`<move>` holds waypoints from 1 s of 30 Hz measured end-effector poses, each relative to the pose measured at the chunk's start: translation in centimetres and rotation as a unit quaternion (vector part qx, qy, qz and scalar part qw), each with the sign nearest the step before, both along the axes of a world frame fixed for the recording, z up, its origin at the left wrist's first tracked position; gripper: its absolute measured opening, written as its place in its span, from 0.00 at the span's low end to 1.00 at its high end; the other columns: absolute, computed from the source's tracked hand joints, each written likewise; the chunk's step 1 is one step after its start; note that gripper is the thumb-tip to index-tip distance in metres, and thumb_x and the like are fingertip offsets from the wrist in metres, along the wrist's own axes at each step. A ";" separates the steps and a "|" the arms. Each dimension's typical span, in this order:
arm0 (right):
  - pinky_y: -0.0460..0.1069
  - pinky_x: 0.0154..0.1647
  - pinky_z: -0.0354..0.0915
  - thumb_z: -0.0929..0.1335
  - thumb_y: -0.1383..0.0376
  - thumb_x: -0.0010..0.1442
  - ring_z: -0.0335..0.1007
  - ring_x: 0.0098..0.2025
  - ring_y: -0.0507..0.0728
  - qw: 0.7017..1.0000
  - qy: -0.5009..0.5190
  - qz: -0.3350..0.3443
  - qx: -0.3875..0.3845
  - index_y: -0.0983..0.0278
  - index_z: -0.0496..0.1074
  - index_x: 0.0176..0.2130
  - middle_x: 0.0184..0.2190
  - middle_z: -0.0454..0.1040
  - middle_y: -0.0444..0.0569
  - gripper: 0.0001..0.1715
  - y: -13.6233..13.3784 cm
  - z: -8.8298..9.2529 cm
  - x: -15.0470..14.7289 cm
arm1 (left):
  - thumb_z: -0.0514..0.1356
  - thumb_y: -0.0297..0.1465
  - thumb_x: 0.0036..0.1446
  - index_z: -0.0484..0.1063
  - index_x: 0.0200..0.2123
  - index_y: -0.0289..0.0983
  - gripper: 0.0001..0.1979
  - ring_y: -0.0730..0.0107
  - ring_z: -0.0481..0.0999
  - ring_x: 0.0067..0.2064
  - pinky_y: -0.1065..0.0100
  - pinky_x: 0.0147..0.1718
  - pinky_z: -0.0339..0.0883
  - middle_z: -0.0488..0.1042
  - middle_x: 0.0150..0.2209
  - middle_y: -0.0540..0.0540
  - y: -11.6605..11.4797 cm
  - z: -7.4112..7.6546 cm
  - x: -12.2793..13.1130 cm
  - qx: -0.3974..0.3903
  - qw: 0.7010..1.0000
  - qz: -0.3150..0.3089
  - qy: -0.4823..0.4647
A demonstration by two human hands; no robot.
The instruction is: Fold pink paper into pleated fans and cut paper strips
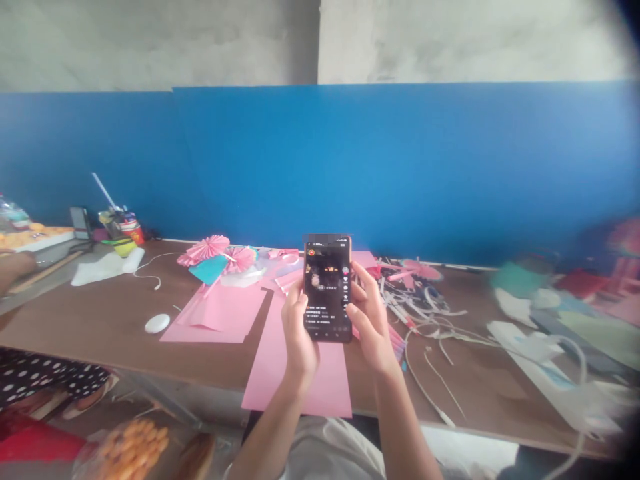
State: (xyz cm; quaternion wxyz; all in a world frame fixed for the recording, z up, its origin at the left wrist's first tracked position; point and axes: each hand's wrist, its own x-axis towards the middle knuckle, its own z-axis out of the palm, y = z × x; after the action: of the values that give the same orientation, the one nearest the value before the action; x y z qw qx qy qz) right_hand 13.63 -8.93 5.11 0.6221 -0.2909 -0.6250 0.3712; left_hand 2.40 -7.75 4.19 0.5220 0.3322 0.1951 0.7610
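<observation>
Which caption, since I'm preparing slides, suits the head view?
Left hand and right hand hold a smartphone at a brown table bearing pink paper and folded fans.

Bright, soft, slightly hazy light, a lighter glow across the blue panel [395, 160], a dim band of shadow on the wall [150, 43], lit phone [325, 293] fairly sharp, desk [215, 363] ends blurred, right-hand corners darkened.
</observation>
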 end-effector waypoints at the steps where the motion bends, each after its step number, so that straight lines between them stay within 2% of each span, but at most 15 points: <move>1: 0.63 0.62 0.64 0.68 0.55 0.67 0.63 0.66 0.67 1.000 0.002 0.002 0.000 0.54 0.54 0.69 0.66 0.64 0.55 0.36 0.0 0.0 0.0 | 0.56 0.37 0.63 0.75 0.54 0.39 0.19 0.53 0.76 0.55 0.61 0.51 0.68 0.79 0.50 0.44 0.0 0.0 0.0 0.000 1.000 0.000 0.002; 11: 0.63 0.63 0.63 0.68 0.56 0.68 0.63 0.65 0.66 1.000 0.007 0.008 0.000 0.53 0.54 0.69 0.67 0.63 0.54 0.35 0.1 -0.1 0.0 | 0.55 0.37 0.64 0.74 0.55 0.39 0.20 0.53 0.75 0.57 0.60 0.53 0.67 0.78 0.53 0.43 0.1 -0.2 -0.1 0.012 1.000 -0.006 0.007; 26: 0.64 0.63 0.63 0.68 0.57 0.68 0.63 0.66 0.66 1.000 0.006 0.009 0.000 0.55 0.53 0.69 0.67 0.63 0.55 0.36 0.1 0.1 -0.1 | 0.57 0.38 0.60 0.77 0.49 0.38 0.18 0.54 0.77 0.52 0.62 0.49 0.69 0.80 0.47 0.44 -0.3 0.7 0.1 -0.021 1.000 0.004 -0.013; 30: 0.64 0.62 0.64 0.68 0.56 0.67 0.64 0.65 0.66 1.000 0.008 0.010 0.000 0.55 0.53 0.69 0.67 0.63 0.55 0.36 0.0 0.1 -0.1 | 0.57 0.38 0.61 0.77 0.48 0.37 0.17 0.54 0.76 0.54 0.61 0.51 0.68 0.79 0.49 0.43 -0.3 0.8 0.1 -0.013 1.000 -0.005 -0.018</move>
State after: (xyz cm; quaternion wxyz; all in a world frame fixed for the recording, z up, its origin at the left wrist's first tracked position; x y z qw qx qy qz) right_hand 13.52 -8.88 5.16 0.6237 -0.2816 -0.6228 0.3794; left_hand 2.49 -8.09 5.00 0.5336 0.3128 0.1944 0.7614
